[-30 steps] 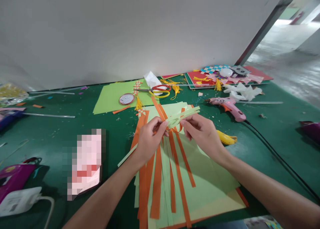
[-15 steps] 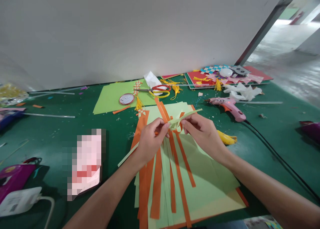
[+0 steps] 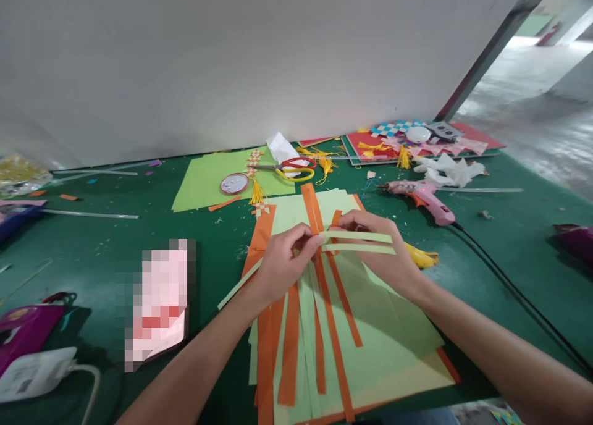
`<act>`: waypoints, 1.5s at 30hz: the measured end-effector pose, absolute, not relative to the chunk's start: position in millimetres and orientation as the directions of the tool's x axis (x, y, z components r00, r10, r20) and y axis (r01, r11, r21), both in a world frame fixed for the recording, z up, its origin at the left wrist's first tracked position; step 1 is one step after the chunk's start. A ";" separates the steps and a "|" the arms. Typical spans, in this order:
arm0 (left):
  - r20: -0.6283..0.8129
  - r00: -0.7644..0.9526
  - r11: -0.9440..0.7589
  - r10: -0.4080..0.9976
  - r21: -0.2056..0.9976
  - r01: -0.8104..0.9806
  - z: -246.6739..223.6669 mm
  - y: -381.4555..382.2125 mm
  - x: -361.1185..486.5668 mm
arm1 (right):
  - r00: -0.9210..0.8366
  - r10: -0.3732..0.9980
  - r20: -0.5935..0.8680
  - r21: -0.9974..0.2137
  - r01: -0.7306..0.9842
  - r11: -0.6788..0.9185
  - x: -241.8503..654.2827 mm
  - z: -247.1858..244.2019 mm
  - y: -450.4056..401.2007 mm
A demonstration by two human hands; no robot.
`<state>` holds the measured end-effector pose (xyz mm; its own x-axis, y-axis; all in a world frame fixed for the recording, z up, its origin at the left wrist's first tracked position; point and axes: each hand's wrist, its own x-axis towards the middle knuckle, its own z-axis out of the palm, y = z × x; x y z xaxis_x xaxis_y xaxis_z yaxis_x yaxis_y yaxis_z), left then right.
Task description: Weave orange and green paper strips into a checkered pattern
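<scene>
My left hand [image 3: 288,257] pinches crossed paper strips between thumb and fingers, above a stack of pale green paper sheets [image 3: 398,332]. From the pinch, two light green paper strips [image 3: 359,235] point right, passing in front of my right hand [image 3: 386,243]. An orange paper strip [image 3: 311,204] stands up beyond the fingers. My right hand's fingers are bent in at the crossing from behind; its fingertips are partly hidden by the strips. Loose orange strips [image 3: 290,351] lie on the sheets below, among green ones.
A pink hot glue gun [image 3: 428,202] with a black cord lies to the right, near a yellow object [image 3: 421,256]. Scissors [image 3: 294,167], a round tin [image 3: 234,183] and yellow tassels [image 3: 327,165] sit at the back. A phone [image 3: 162,301] lies left.
The green strip ends have swung down and now spread as two strips to the right. The orange strip has tilted more upright. My right hand has shifted behind the green strips.
</scene>
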<state>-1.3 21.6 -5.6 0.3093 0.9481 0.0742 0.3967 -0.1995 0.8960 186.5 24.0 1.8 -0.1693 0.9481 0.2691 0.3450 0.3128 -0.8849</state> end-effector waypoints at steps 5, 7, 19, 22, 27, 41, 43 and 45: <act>0.041 0.347 -0.201 0.937 0.875 0.440 -3.2 21.3 0.1 | -0.173 0.953 0.248 -0.888 0.353 0.295 185.9 4.0 22.7; 0.038 0.363 -0.213 0.931 0.864 0.456 -2.0 21.3 0.4 | -0.167 0.964 0.209 -0.898 0.357 0.257 185.2 5.5 22.7; -0.033 0.449 -0.213 0.893 0.848 0.486 -1.7 19.3 1.9 | -0.068 0.979 0.194 -0.866 0.458 0.203 183.3 3.0 25.6; -0.048 0.465 -0.214 0.884 0.843 0.494 -1.3 19.2 1.8 | -0.046 0.967 0.249 -0.846 0.477 0.241 182.9 1.2 26.9; -0.053 0.479 -0.229 0.876 0.828 0.511 -1.7 19.8 1.8 | -0.046 0.970 0.237 -0.863 0.449 0.233 183.2 0.4 28.8; -0.046 0.425 -0.119 0.904 0.928 0.352 0.7 19.2 0.3 | -0.302 0.943 0.142 -0.854 0.444 0.271 198.5 6.1 32.5; -0.054 0.426 -0.098 0.903 0.940 0.327 0.2 19.2 0.1 | -0.347 0.930 0.122 -0.868 0.416 0.269 200.4 7.3 31.8; -0.068 0.441 -0.081 0.895 0.947 0.310 0.1 19.1 0.1 | -0.390 0.915 0.105 -0.890 0.373 0.261 200.9 9.5 31.0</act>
<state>0.1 19.1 0.1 0.4407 0.8951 -0.0680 0.3103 -0.0808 0.9472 200.9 31.0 9.5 -0.3904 0.9147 0.1047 0.3733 0.2612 -0.8902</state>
